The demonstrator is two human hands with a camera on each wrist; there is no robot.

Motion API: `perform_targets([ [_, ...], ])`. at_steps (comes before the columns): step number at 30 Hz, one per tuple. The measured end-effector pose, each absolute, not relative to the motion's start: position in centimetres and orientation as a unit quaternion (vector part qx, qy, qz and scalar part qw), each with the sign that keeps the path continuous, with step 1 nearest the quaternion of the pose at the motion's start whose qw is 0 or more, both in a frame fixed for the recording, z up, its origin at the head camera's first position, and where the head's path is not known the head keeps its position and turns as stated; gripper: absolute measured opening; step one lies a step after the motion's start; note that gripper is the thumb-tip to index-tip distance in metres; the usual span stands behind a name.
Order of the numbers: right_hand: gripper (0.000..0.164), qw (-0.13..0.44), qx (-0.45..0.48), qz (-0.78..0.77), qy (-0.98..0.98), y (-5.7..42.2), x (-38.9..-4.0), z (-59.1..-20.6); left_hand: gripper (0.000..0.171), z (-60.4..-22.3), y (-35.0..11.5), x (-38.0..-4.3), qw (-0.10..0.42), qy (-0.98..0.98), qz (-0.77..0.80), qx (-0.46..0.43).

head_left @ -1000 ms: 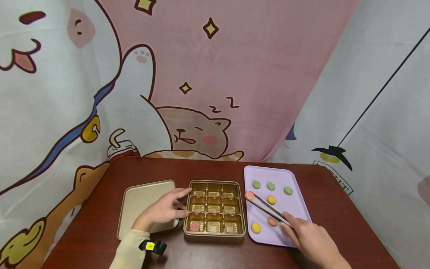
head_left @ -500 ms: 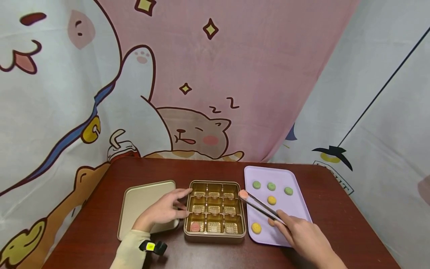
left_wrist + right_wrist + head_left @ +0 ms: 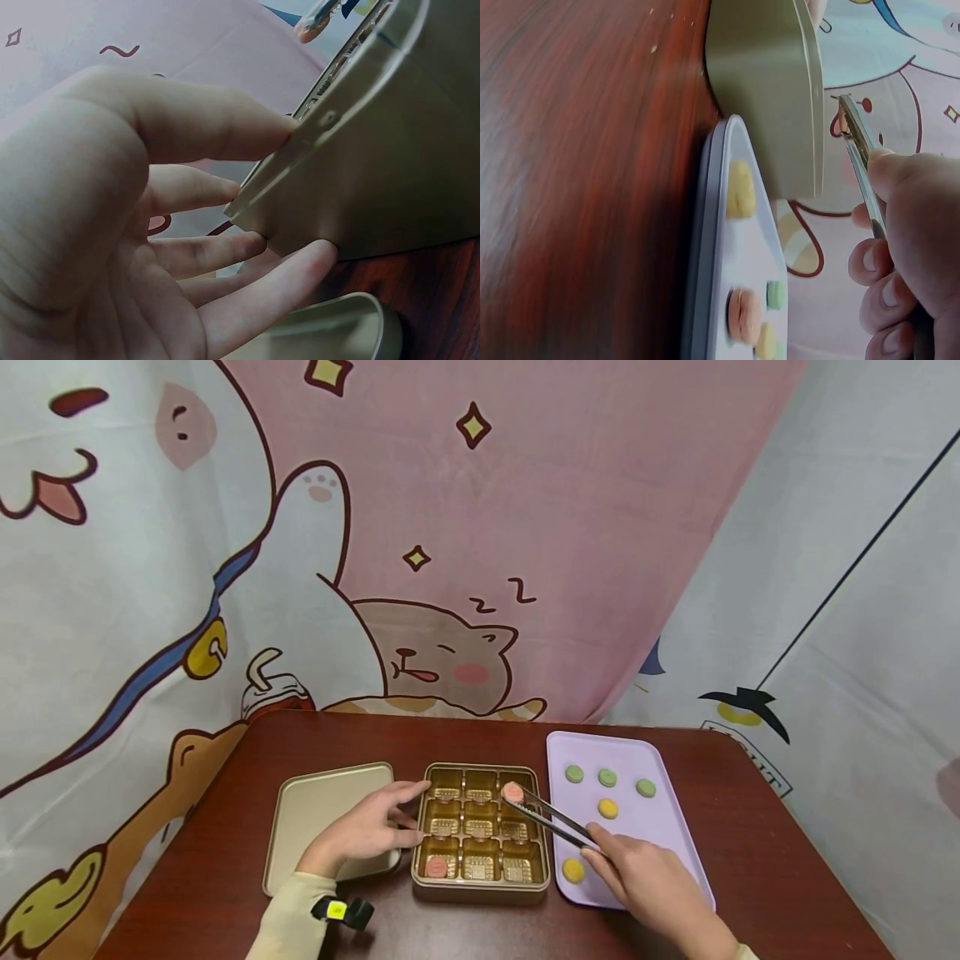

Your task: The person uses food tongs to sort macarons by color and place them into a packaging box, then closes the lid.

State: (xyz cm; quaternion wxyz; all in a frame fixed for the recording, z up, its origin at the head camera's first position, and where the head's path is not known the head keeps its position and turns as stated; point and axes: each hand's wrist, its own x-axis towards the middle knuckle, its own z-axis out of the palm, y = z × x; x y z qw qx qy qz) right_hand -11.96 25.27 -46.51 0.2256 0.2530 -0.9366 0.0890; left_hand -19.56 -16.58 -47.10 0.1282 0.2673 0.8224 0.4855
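My right hand [image 3: 648, 877] grips a pair of metal tongs [image 3: 558, 827], whose tips pinch a pink macaron [image 3: 513, 792]. That macaron is held above the back right compartment of a gold box [image 3: 480, 886] with a divided insert. Another pink macaron [image 3: 437, 867] lies in the box's front left compartment. My left hand [image 3: 363, 827] is at the box's left side, fingers extended and spread. In the left wrist view, the fingertips [image 3: 319, 255] touch the box's wall.
Right of the box is a lilac tray [image 3: 667, 852] bearing green macarons [image 3: 607, 777], yellow macarons [image 3: 573, 871] and, in the right wrist view, a pink macaron [image 3: 745, 316]. A gold lid [image 3: 303, 818] lies under my left hand. A cartoon curtain [image 3: 600, 527] hangs behind the table [image 3: 480, 739].
My right hand has moved left, carrying the tongs and pink macaron from over the tray's left edge to above the box. The left hand has stayed at the box's side.
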Motion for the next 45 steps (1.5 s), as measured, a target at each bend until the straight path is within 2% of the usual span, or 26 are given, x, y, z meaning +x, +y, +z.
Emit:
perform_targets([
  [20, 0.031, 0.280, 0.356, 0.065, -0.889, 20.1, -13.0, -46.4, 0.084, -47.1, -16.7, -19.7, 0.128, 0.821, 0.486, 0.270],
  [45, 0.034, 0.233, 0.333, 0.034, -0.913, 18.7, -12.8, -46.5, 0.084, -47.3, -16.7, -19.6, 0.132, 0.825, 0.481, 0.268],
])
